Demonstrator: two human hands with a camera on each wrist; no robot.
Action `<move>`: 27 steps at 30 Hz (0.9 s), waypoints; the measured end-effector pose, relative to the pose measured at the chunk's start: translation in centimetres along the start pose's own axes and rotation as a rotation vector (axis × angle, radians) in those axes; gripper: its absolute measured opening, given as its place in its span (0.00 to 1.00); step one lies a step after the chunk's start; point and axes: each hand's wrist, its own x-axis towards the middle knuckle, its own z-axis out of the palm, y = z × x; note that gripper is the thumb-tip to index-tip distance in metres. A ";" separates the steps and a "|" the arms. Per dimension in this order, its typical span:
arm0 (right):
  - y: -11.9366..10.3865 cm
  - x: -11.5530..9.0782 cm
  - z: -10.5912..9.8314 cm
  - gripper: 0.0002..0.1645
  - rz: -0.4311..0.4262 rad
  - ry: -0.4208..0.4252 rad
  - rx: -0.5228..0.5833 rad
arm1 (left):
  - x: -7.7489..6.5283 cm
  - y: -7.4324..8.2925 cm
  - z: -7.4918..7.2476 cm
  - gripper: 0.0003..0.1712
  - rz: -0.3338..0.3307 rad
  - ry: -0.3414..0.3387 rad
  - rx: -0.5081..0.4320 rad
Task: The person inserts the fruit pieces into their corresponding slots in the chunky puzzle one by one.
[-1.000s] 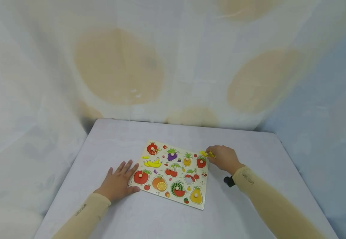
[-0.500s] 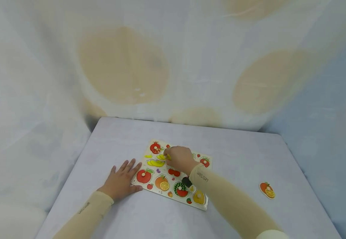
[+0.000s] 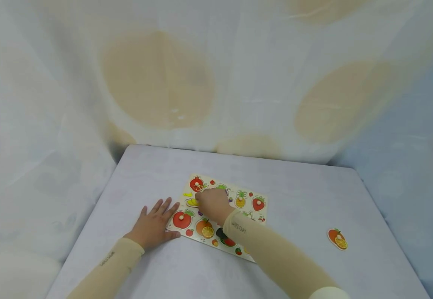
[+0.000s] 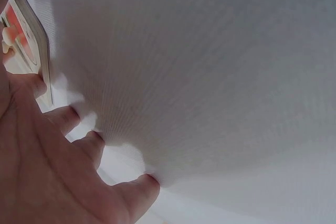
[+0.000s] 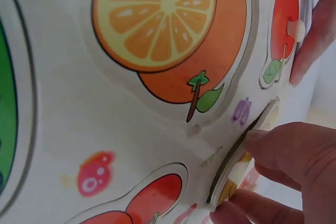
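A wooden fruit puzzle board (image 3: 235,186) lies slightly turned on the table. My right hand (image 3: 213,204) is over its left half and pinches the yellow banana piece (image 5: 237,174). In the right wrist view that piece is tilted, one edge at its outline on the board; its knob is hidden by the fingers. My left hand (image 3: 152,226) lies with spread fingers at the board's left edge, thumb and index finger touching it. The knobbed apple piece (image 3: 182,219) sits close to that hand. In the board's orange recess (image 5: 173,40) a printed orange shows without a knob.
A loose orange piece (image 3: 337,239) with a knob lies on the white table (image 3: 294,195) to the right. Pomegranate (image 3: 196,184), pineapple (image 3: 240,199) and strawberry (image 3: 258,203) pieces sit in the board. Patterned cloth (image 3: 238,83) hangs behind the table.
My right hand has carried the banana piece leftward from the board's upper right corner to the banana outline. The loose orange piece, earlier hidden by the arm, now shows. My left hand stays put.
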 end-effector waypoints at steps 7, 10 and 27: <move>-0.3 0.0 0.3 0.15 -0.007 0.001 -0.015 | 0.0 -0.1 0.1 0.57 0.003 0.002 0.001; -0.1 -0.1 0.6 0.14 -0.023 0.036 -0.013 | 0.1 -0.2 0.3 0.57 0.006 0.010 0.000; 0.9 -0.3 1.4 0.21 -0.012 0.056 0.054 | 0.3 0.0 0.5 0.57 0.011 0.006 -0.016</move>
